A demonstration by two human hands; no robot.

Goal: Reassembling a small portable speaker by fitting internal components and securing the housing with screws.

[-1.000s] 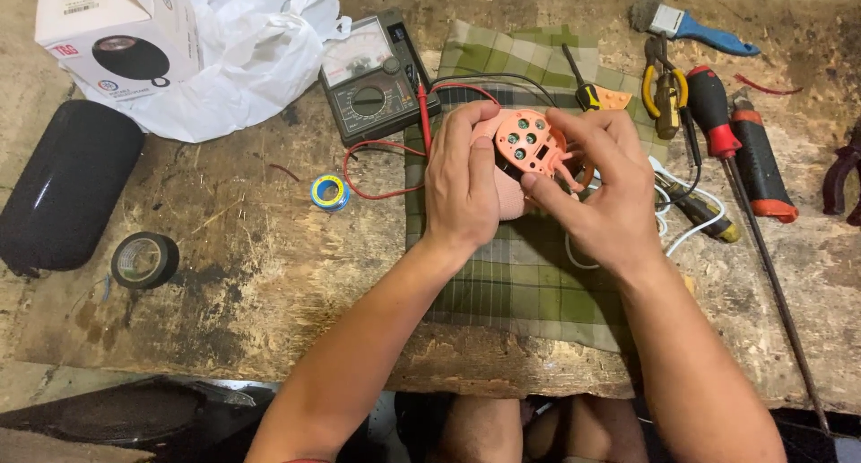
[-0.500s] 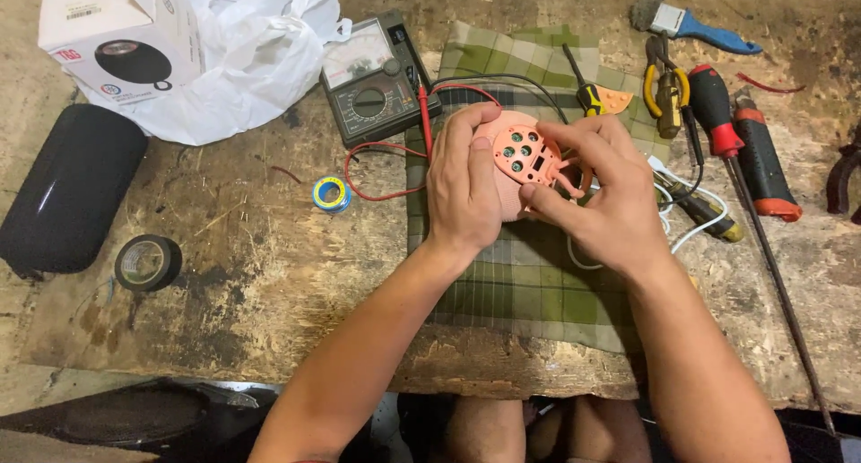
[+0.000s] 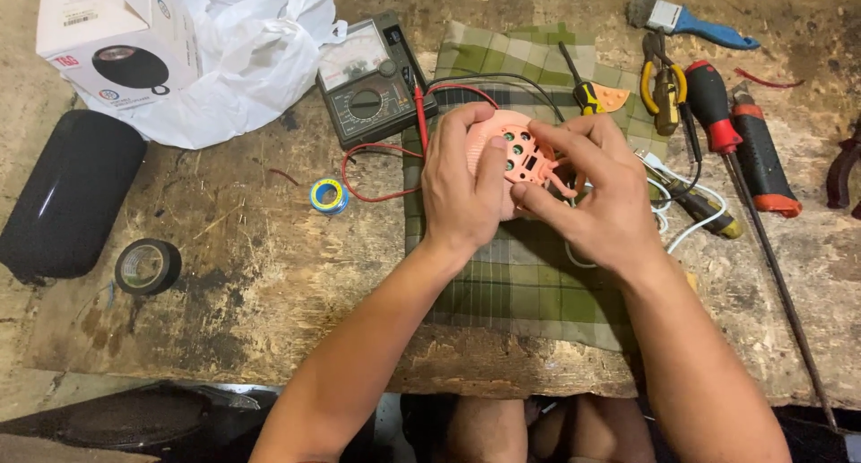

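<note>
Since a second ago the round pink part has tilted, holed face up, above the checked cloth on the counter; left hand grips its edge; right hand pinches its lower rim.

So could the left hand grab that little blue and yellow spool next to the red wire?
Probably yes. The small blue and yellow spool lies in the open on the wooden bench, beside the left hand. But that hand now holds the round pink plastic part.
</note>
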